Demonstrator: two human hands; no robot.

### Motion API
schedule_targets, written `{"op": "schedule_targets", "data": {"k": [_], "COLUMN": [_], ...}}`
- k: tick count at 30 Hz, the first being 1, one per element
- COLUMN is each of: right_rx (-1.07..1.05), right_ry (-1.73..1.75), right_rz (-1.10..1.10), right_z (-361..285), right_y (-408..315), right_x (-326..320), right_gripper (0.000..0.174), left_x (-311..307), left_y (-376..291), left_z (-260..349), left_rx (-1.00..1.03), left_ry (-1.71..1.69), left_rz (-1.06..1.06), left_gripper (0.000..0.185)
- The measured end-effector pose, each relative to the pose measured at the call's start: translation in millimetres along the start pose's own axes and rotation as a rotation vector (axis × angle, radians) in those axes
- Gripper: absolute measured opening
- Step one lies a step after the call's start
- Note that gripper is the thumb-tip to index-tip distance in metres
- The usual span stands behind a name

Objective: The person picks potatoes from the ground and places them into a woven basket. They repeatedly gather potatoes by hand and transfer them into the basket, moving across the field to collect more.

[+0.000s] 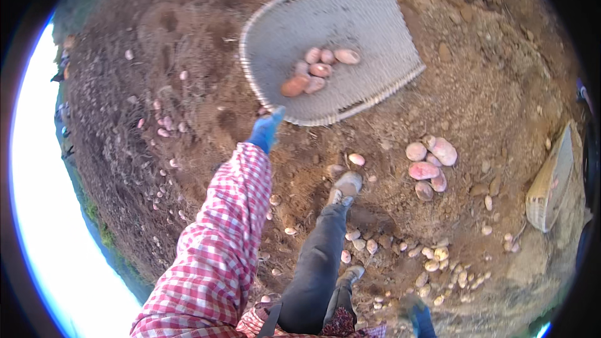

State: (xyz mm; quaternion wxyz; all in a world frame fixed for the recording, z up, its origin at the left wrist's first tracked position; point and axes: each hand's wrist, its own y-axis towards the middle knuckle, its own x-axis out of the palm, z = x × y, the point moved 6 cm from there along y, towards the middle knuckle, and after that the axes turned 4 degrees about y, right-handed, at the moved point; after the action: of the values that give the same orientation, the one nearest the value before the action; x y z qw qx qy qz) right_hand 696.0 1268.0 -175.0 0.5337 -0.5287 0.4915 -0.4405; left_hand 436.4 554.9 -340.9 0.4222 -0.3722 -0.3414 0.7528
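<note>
My left hand (pixel 266 129), in a blue glove, reaches to the near-left rim of a woven scoop-shaped basket (pixel 380 23) and grips it. Several reddish potatoes (pixel 320 70) lie together in the basket, towards its closed end. A small reddish potato shows on the soil just beside the gloved fingers. My right hand (pixel 417 312), gloved too and blurred, hangs low at the bottom right over the ground; whether it holds anything is unclear. Between the hands are my legs and shoes, with one pink potato (pixel 357 159) on the soil by the front shoe.
A pile of large pink potatoes (pixel 424 170) lies right of my feet. Smaller yellowish and pink potatoes (pixel 441 254) are scattered below it. Another woven basket (pixel 549 192) stands at the far right. More potatoes (pixel 163 133) dot the loose soil at left; distant people appear at the left edge.
</note>
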Motion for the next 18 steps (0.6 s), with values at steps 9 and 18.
{"op": "schedule_targets", "data": {"k": [9, 18], "right_rx": [-0.644, -0.460], "right_ry": [-0.293, 0.158], "right_rz": [0.145, -0.310], "right_z": [-385.4, -238.1], "right_y": [221.4, 48.8], "right_x": [111.2, 209.1], "right_gripper": [0.064, 0.090], "left_x": [-60.1, -92.5], "left_y": [141.9, -49.7], "left_z": [-31.6, -18.1], "left_rx": [-0.147, -0.062], "left_ry": [-0.117, -0.103], "left_rz": [0.271, 0.005], "left_gripper": [0.022, 0.011]}}
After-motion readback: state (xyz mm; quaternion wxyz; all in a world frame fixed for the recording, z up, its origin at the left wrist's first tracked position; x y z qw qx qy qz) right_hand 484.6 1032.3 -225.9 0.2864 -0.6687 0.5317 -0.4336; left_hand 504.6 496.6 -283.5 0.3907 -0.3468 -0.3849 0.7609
